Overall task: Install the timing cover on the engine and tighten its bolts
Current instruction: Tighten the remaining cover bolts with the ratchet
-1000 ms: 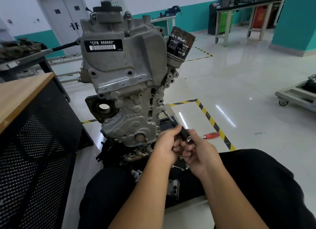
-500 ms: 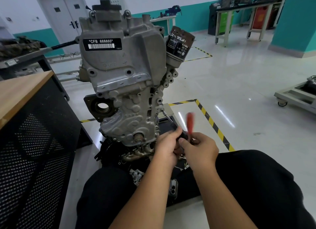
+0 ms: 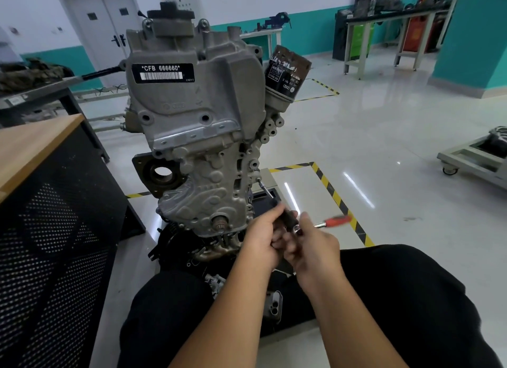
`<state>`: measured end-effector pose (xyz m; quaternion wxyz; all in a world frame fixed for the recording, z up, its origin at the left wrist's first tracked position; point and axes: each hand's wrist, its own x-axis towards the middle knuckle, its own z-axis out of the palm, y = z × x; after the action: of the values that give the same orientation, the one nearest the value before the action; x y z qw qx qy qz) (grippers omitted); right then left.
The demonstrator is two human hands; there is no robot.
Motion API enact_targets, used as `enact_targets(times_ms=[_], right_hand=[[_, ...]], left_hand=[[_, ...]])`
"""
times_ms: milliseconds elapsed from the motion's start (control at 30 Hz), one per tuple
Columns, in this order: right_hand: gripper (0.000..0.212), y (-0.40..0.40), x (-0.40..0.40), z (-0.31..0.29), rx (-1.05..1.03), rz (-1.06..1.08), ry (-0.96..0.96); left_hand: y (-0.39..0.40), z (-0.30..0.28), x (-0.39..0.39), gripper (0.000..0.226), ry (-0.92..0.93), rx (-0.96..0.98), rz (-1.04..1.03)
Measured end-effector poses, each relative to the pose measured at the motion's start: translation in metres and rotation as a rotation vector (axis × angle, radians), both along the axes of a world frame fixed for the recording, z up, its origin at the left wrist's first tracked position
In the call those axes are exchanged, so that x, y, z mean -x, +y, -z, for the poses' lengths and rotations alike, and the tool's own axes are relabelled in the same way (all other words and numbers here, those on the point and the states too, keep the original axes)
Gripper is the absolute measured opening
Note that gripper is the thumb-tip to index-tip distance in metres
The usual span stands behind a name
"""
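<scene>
We grip the ratchet point(image 3: 323, 225) with both hands: left hand point(image 3: 263, 237) closed around its black extension point(image 3: 277, 205), right hand point(image 3: 315, 247) clasping the head, bit at the timing cover point(image 3: 208, 175) edge.

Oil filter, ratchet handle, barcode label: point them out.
oil filter point(image 3: 285, 74), head view, on its dark canister side.
ratchet handle point(image 3: 337, 220), head view, on the red grip.
barcode label point(image 3: 162, 72), head view, on the label's middle.
</scene>
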<state>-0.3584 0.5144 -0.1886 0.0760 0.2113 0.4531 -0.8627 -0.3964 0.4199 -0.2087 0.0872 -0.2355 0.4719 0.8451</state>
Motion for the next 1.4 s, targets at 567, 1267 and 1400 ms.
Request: enact_targets(times_ms=[567,1267,1400], right_hand=[[0.009,0.005,0.003,-0.004,-0.442,0.015,0.183],[0.027,0.007,-0.001,-0.006,-0.788,-0.059,0.248],[0.034,0.004,-0.002,-0.014,-0.060,-0.136,0.063]], left_hand=[[0.001,-0.004,-0.004,0.024,0.047,0.025,-0.053],[-0.002,-0.001,-0.001,0.033,0.039,0.114,-0.101],[-0.002,-0.007,-0.003,0.033,0.040,0.022,-0.004]])
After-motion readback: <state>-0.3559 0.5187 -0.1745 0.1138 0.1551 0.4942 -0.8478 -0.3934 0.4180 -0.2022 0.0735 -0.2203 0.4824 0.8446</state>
